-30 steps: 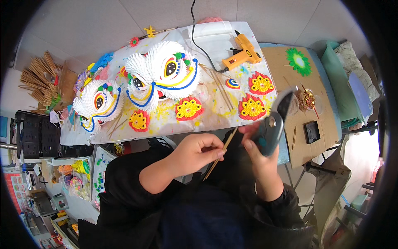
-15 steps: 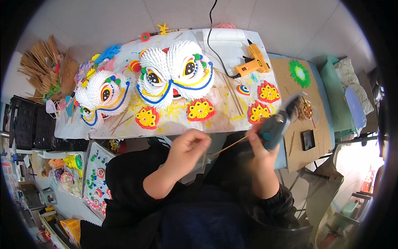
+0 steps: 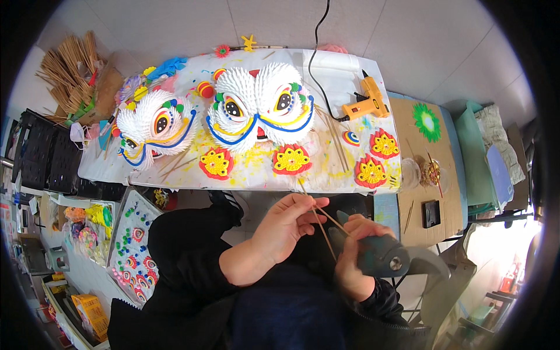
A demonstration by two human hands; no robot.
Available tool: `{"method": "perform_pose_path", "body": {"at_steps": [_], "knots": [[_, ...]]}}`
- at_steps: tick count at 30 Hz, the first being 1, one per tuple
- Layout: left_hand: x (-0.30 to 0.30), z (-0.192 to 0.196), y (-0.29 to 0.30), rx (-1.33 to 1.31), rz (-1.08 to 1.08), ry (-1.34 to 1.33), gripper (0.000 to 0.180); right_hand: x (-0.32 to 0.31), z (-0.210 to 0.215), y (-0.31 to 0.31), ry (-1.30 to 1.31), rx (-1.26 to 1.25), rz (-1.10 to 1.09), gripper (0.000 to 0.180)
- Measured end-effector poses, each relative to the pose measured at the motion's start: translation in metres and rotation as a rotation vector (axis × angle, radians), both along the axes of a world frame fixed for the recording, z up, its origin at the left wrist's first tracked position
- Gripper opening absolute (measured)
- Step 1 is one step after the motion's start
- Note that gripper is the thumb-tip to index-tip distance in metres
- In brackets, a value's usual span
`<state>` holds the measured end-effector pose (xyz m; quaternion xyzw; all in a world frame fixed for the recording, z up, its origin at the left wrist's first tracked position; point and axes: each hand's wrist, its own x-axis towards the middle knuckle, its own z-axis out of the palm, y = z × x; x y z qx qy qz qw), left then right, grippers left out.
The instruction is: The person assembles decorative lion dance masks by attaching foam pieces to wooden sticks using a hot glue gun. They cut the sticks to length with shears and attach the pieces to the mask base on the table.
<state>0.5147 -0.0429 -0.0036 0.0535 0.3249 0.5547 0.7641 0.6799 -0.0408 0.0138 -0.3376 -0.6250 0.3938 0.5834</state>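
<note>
My left hand [image 3: 280, 224] is closed in a pinch on thin bamboo sticks [image 3: 325, 235], held over my lap in front of the table edge. One stick slants down past the fingers; another runs across to my right hand [image 3: 354, 251]. That hand is closed around dark grey-green shears [image 3: 376, 256] with a round metal pivot and a curved grey part, blurred, pointing right. The right fingers also meet the stick's end; whether they grip it is hidden. Beyond my hands, a white lion-head mask [image 3: 259, 108] lies on the table next to a second mask [image 3: 154, 128].
Red-and-yellow flower pieces [image 3: 291, 159] lie along the front of the white-covered table [image 3: 245, 178]. An orange glue gun [image 3: 366, 99] with a black cord lies at right. A cardboard sheet [image 3: 411, 219] bears a black tray [image 3: 431, 214]. Bundled sticks [image 3: 70, 70] stand far left.
The shears have turned and come down, nearer my lap. Both hands have drawn closer together, the left moving right and slightly down. The view has shifted a little.
</note>
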Motion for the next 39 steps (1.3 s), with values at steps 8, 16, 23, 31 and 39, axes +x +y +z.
{"method": "perform_pose_path", "body": {"at_steps": [8, 16, 23, 31, 39], "knots": [[-0.005, 0.026, 0.032, 0.301, 0.229, 0.383, 0.005, 0.009, -0.020, -0.008, -0.064, 0.061, 0.102, 0.047], [0.006, 0.016, 0.093, 0.571, 0.141, 0.880, 0.028, 0.048, -0.055, -0.021, 0.027, -0.091, -0.052, 0.046], [0.020, -0.017, 0.100, 0.663, 0.067, 0.961, 0.018, 0.067, -0.071, -0.035, 0.000, -0.424, -0.063, 0.046], [0.019, -0.029, 0.098, 0.654, 0.059, 1.016, 0.018, 0.065, -0.090, -0.052, 0.523, -0.996, 0.257, 0.059], [-0.011, -0.013, 0.036, 0.324, -0.291, 0.758, 0.019, 0.079, -0.070, -0.033, 0.088, -0.814, 0.354, 0.067]]}}
